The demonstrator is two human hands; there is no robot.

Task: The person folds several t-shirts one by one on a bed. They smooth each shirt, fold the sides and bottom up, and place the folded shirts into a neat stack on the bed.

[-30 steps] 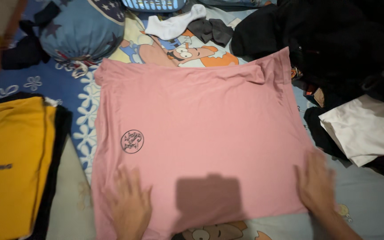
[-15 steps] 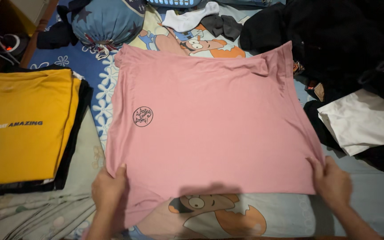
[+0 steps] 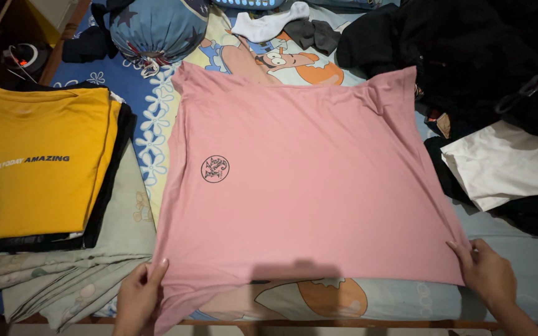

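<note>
The pink T-shirt (image 3: 306, 180) lay spread flat across the middle of the frame on the bed (image 3: 518, 292). At the bottom edge, the left hand (image 3: 139, 298) and right hand (image 3: 488, 274) each pinched a lower corner. At left sat a folded yellow shirt (image 3: 38, 168); at upper right, dark clothes (image 3: 468, 50).

Head cam, single view: looks steeply down from above the bed (image 3: 518, 292), mid-close; near edge at frame bottom.

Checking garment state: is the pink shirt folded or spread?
Spread: the pink shirt lies flat, left hand and right hand gripping its near corners.
</note>
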